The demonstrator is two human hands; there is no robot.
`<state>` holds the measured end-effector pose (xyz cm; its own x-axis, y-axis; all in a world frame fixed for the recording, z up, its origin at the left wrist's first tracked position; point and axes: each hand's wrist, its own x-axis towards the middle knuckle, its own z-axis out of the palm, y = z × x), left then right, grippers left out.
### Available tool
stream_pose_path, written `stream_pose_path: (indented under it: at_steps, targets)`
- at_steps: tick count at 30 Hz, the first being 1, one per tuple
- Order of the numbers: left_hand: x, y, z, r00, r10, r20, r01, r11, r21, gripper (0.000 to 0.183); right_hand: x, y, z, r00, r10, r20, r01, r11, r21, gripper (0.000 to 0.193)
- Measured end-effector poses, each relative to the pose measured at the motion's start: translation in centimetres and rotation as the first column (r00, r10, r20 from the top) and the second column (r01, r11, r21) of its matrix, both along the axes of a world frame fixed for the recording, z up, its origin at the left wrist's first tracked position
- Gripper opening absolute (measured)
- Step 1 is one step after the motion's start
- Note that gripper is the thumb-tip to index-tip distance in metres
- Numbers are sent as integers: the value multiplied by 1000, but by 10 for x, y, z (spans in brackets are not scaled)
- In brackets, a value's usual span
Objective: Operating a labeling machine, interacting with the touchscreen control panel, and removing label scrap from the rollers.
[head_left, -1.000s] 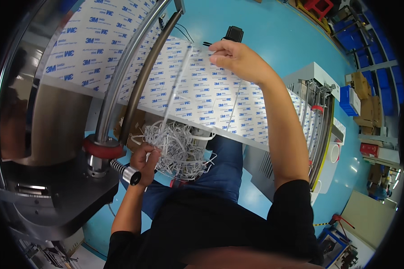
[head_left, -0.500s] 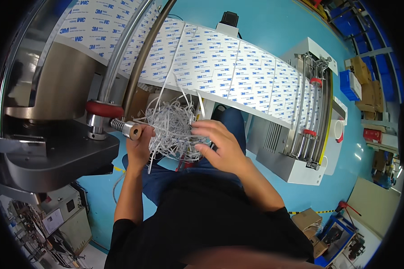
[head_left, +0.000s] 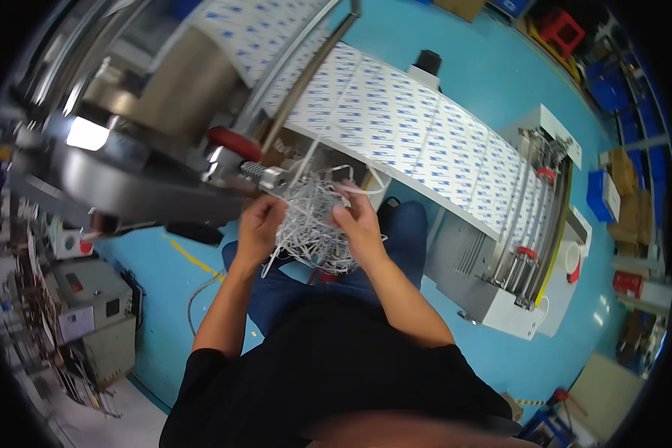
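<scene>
A loose tangle of thin white strips [head_left: 317,231] hangs between my thighs, below the edge of a long sheet-covered machine bed. My left hand [head_left: 260,228] is at its left side, fingers curled inward against the strips. On the opposite side my right hand [head_left: 360,228] grips into the tangle, thumb toward me and fingers farther in. One strip loops over the right fingertips, and some fingertips are hidden among the strips. A few longer strips run up from the tangle toward the bed. Close above my left hand is a metal shaft end with a spring [head_left: 265,176].
White sheet printed in blue [head_left: 381,112] covers the bed and runs right to a roller unit [head_left: 534,216]. A dark machine arm [head_left: 142,179] with a red collar [head_left: 234,142] juts in at left. Boxes and blue bins [head_left: 603,196] line the right side.
The whole view has shifted, so the machine and tangle appear farther right and lower. My right hand's spread fingers have drawn in on the tangle, and a strip now loops over them.
</scene>
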<state>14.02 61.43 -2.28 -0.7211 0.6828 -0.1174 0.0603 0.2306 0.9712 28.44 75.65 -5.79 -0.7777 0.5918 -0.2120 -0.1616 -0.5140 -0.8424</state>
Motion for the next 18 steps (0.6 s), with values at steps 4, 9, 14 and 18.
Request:
stream_pose_path:
  at_steps: [4,9,14,18]
  targets:
    - [10,2,-14,979,-34,-200,9,992,-128,10,-54,15,5,994,29,-101,-36,997,-70,61]
    - [18,-35,28,920,-55,-387,-4,989,-150,10,-54,31,-13,978,37,-205,-59,993,-106,20]
    - [-57,-160,53,397,524,-753,-728,680,89,14,-45,32,-8,982,-27,-185,0,990,-144,19]
    - [-186,-263,92,-118,450,-885,-910,308,278,51,-35,36,-18,985,-46,-165,31,995,-92,18]
